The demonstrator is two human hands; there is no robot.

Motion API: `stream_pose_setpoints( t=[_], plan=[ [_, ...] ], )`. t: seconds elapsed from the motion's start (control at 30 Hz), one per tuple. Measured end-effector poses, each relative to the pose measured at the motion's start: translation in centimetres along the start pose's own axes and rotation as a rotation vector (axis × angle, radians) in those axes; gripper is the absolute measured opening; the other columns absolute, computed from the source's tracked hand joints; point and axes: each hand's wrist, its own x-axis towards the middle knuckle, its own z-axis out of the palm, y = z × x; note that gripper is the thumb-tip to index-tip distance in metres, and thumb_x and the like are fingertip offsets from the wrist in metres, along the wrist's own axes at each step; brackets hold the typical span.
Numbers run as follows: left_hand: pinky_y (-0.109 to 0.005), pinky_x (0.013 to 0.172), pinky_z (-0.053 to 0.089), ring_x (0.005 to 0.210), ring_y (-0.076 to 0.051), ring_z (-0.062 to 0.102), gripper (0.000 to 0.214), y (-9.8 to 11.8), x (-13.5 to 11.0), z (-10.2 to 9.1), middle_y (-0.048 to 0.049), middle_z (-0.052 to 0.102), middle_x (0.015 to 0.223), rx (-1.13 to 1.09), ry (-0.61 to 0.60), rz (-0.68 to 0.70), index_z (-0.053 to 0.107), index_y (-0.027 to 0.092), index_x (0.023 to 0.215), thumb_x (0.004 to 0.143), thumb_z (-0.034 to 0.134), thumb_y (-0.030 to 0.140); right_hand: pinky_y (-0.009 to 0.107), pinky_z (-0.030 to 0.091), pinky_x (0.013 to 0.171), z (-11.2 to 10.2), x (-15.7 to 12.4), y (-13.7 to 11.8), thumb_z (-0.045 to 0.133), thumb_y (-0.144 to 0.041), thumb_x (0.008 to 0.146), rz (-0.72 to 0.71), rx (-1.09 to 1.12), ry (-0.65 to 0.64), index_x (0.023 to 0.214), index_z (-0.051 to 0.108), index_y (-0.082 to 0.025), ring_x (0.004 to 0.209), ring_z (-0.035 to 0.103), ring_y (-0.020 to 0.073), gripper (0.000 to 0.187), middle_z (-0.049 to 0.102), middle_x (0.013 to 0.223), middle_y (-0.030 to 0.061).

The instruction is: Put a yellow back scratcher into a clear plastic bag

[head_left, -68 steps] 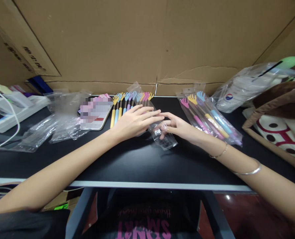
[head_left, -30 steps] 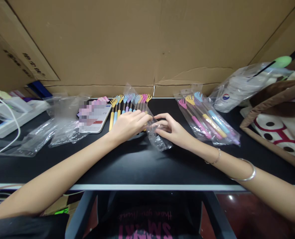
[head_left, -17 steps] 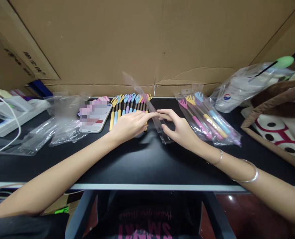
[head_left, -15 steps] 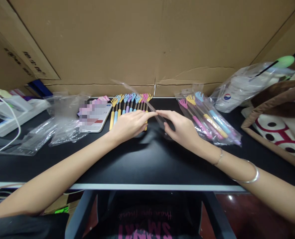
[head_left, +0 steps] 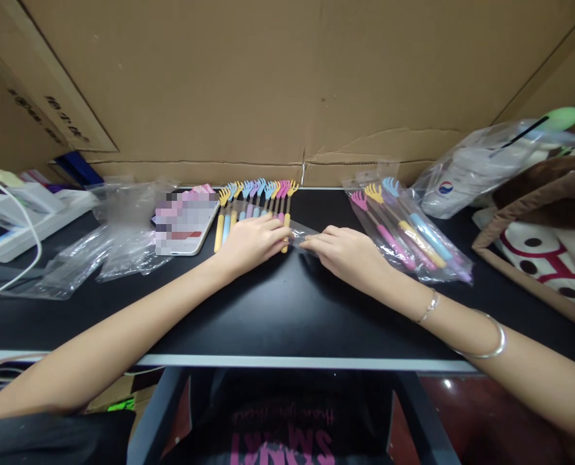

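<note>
Between my two hands is a clear plastic bag [head_left: 303, 234], pinched at both sides. My left hand [head_left: 256, 240] has its fingers closed on the bag's left part, just in front of a row of back scratchers [head_left: 226, 223]. These have yellow, blue, purple and pink claw heads and coloured handles; my hand hides some of the handles. My right hand [head_left: 348, 253] closes its fingertips on the bag's right side. To the right of it, several bagged back scratchers [head_left: 416, 242] in pink, yellow and blue lie side by side in clear bags.
A pile of clear plastic bags [head_left: 117, 232] lies at the left, beside a phone [head_left: 190, 229] and a power strip [head_left: 40, 223] with a white cable. A bagged cup [head_left: 462, 177] and a brown-trimmed cloth bag [head_left: 534, 226] stand right. Cardboard [head_left: 268, 84] walls the back.
The clear bag has come down from a raised slant to lie lower and flatter between my hands. My right hand has moved slightly down, and its fingers have curled in more.
</note>
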Motion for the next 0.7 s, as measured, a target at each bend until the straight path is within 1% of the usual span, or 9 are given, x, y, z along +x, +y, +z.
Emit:
stream_pose_setpoints(
  t=[0.17,0.3,0.37,0.5,0.6,0.7],
  plan=[
    [-0.024,0.064,0.044,0.084,-0.015,0.065,0.014,-0.1,0.0,0.0,-0.0013,0.07,0.088,-0.066,-0.057,-0.057,0.068,0.018,0.093,0.096,0.057,0.025,0.031,0.046,0.078,-0.4,0.0,0.8,0.051,-0.001,0.084,0.055,0.031,-0.082,0.109,0.067,-0.015,0.094,0.064,0.0222,0.033,0.075,0.105,0.0087],
    [-0.023,0.061,0.044,0.083,-0.015,0.066,0.016,-0.1,0.0,-0.3,-0.0014,0.071,0.087,-0.068,-0.055,-0.082,0.069,0.019,0.095,0.097,0.056,0.028,0.031,0.047,0.074,-1.0,-0.1,1.6,0.053,-0.007,0.086,0.088,0.042,-0.112,0.104,0.067,-0.016,0.086,0.066,0.0221,0.024,0.075,0.093,0.0071],
    [-0.023,0.063,0.046,0.089,-0.015,0.067,0.017,0.0,0.0,-0.3,-0.0019,0.072,0.095,-0.067,-0.04,-0.091,0.069,0.021,0.102,0.097,0.056,0.031,0.032,0.047,0.072,-1.4,-0.1,1.6,0.052,-0.008,0.088,0.084,0.016,-0.074,0.101,0.067,-0.016,0.084,0.067,0.0216,0.021,0.075,0.094,0.0074],
    [-0.023,0.074,0.051,0.105,-0.016,0.065,0.027,0.0,0.0,-0.2,-0.0012,0.068,0.121,-0.088,-0.019,-0.063,0.062,0.025,0.123,0.098,0.055,0.03,0.033,0.048,0.074,-2.2,0.1,0.8,0.049,-0.009,0.092,-0.001,-0.027,0.064,0.098,0.068,-0.016,0.089,0.066,0.0214,0.021,0.073,0.114,0.0088],
    [-0.024,0.079,0.053,0.11,-0.017,0.063,0.033,0.0,0.0,-0.2,-0.0015,0.066,0.126,-0.095,-0.023,-0.037,0.057,0.025,0.13,0.098,0.054,0.027,0.034,0.049,0.071,-2.5,0.2,0.2,0.049,-0.01,0.093,-0.061,-0.042,0.143,0.097,0.068,-0.017,0.086,0.065,0.0215,0.02,0.074,0.111,0.0074],
    [-0.024,0.081,0.053,0.11,-0.017,0.063,0.034,0.0,0.0,-0.2,-0.0035,0.066,0.123,-0.113,-0.027,-0.019,0.054,0.023,0.133,0.098,0.051,0.024,0.033,0.051,0.071,-2.6,0.3,-0.4,0.047,-0.011,0.095,-0.09,-0.026,0.196,0.103,0.067,-0.016,0.083,0.065,0.0207,0.022,0.075,0.108,0.0068]
  ],
)
